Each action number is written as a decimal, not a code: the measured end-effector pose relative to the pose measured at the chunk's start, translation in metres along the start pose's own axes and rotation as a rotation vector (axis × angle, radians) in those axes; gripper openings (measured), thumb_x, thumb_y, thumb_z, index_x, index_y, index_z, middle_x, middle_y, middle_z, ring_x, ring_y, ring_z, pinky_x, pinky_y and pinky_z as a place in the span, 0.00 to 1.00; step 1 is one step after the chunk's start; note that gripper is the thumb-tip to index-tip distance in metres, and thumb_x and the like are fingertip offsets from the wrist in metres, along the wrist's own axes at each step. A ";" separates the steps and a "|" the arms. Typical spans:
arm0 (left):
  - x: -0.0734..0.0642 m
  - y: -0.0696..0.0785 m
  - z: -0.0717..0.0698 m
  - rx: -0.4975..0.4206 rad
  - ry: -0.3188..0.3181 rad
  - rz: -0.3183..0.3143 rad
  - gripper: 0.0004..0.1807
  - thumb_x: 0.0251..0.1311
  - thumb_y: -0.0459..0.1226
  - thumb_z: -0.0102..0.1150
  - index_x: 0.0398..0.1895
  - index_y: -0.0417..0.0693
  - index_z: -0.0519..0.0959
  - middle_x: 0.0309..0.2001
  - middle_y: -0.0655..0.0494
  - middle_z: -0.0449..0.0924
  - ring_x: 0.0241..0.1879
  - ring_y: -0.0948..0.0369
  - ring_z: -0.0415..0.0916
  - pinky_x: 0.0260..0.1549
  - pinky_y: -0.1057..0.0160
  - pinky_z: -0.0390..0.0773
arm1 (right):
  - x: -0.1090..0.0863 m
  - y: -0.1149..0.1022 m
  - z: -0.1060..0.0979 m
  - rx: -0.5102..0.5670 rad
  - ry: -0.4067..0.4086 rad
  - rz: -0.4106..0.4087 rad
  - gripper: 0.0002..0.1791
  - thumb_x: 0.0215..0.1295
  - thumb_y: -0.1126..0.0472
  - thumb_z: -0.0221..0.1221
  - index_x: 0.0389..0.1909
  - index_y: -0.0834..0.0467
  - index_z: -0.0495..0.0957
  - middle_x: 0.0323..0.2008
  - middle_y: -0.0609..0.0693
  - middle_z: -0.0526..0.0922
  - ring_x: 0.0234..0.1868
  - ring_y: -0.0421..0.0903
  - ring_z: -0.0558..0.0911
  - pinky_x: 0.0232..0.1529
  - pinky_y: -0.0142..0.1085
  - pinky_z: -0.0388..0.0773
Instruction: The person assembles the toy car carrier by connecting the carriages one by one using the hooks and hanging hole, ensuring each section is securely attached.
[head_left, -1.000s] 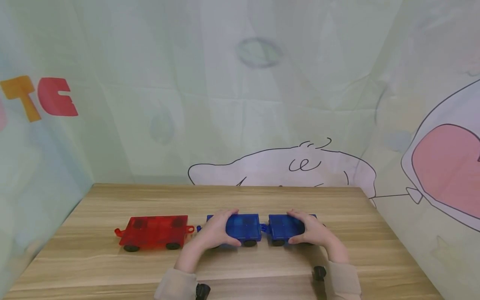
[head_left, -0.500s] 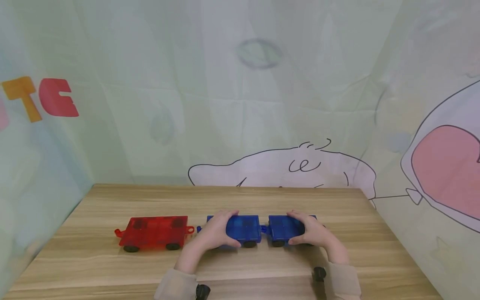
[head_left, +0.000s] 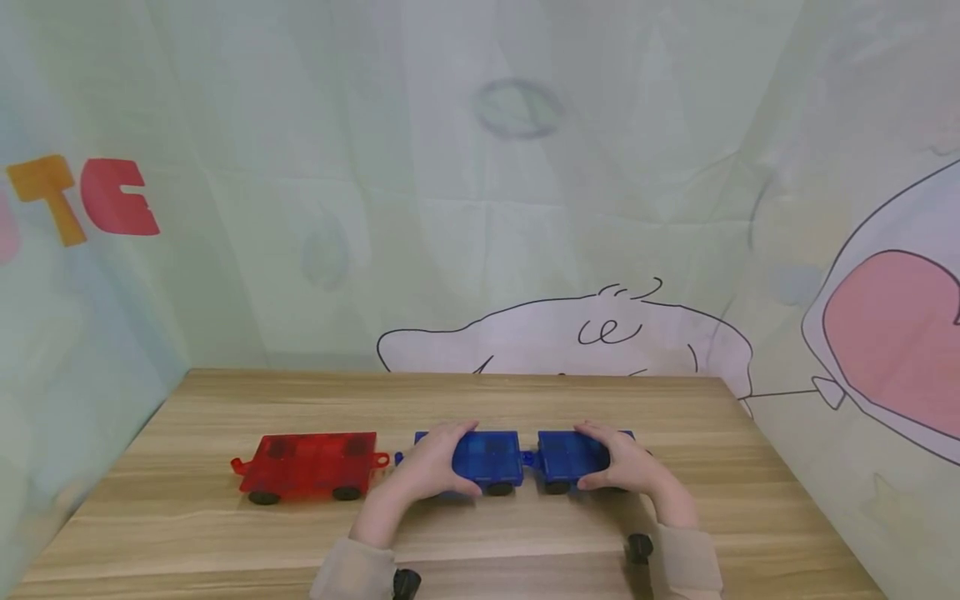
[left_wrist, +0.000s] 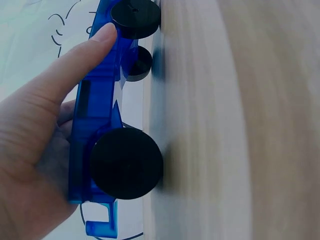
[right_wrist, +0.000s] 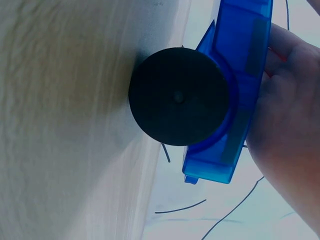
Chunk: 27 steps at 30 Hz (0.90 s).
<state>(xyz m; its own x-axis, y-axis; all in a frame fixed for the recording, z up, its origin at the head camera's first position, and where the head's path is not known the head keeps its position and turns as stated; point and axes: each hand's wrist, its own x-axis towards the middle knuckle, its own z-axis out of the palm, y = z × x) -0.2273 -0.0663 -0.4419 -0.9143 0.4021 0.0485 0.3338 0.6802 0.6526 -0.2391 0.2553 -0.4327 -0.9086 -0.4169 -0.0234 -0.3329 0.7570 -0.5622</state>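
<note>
Two blue see-through toy train wagons stand in line on black wheels. My left hand (head_left: 431,462) grips the left blue wagon (head_left: 487,454) from above, thumb on its near side and fingers over the far side. In the left wrist view, the thumb lies along the side of the blue wagon (left_wrist: 95,110), and a hook sticks out at its end. My right hand (head_left: 628,462) grips the right blue wagon (head_left: 566,452) the same way. Their couplings (head_left: 528,457) meet between them; whether they are linked is too small to tell. Both wagons' wheels appear to be on the table.
To the left stands a red wagon (head_left: 311,462), its ring coupling (head_left: 381,459) close to the left blue wagon's hook (head_left: 399,457). The wooden table (head_left: 480,550) ends at a printed curtain (head_left: 420,208) behind and at both sides.
</note>
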 end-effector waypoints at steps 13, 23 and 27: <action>-0.005 -0.004 -0.013 -0.036 -0.041 0.022 0.53 0.39 0.41 0.81 0.70 0.40 0.64 0.69 0.39 0.65 0.70 0.41 0.60 0.65 0.36 0.63 | 0.000 -0.001 -0.001 -0.013 -0.006 0.001 0.50 0.45 0.53 0.74 0.69 0.65 0.64 0.70 0.69 0.63 0.70 0.71 0.60 0.66 0.68 0.59; -0.013 -0.011 -0.030 -0.088 -0.019 -0.028 0.53 0.39 0.40 0.81 0.71 0.41 0.63 0.72 0.34 0.58 0.72 0.39 0.56 0.67 0.37 0.61 | -0.001 -0.008 -0.003 0.005 -0.001 0.002 0.53 0.44 0.50 0.75 0.70 0.66 0.62 0.70 0.69 0.63 0.71 0.70 0.61 0.67 0.66 0.59; -0.017 -0.014 -0.036 -0.081 0.022 -0.074 0.56 0.39 0.40 0.81 0.73 0.42 0.60 0.73 0.36 0.57 0.73 0.40 0.54 0.67 0.37 0.60 | 0.000 -0.013 -0.001 0.003 0.021 -0.017 0.53 0.45 0.49 0.75 0.70 0.68 0.61 0.68 0.67 0.66 0.69 0.68 0.64 0.67 0.63 0.61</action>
<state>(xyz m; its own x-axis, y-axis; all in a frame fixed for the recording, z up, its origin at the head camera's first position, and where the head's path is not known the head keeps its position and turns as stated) -0.2243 -0.1045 -0.4247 -0.9407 0.3390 0.0139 0.2468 0.6555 0.7137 -0.2353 0.2466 -0.4244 -0.9080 -0.4190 0.0033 -0.3476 0.7486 -0.5646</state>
